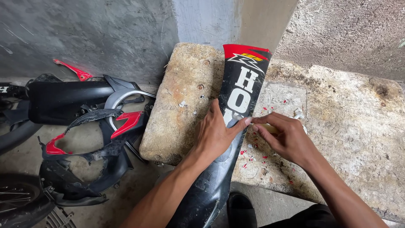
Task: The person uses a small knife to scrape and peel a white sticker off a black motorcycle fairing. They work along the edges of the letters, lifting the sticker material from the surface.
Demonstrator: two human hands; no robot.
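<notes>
Left hand (217,131) lies flat, fingers spread, pressing on a long black motorbike panel (236,122) that leans across the worn concrete bench (337,126). Right hand (287,137) is pinched around a small pale scraper (269,128) at the panel's edge, among red sticker flakes (253,154).

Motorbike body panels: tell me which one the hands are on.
The long black panel with the red tip, lying across the stone slab; both hands press it. The other panels lie untouched on the floor.
</notes>
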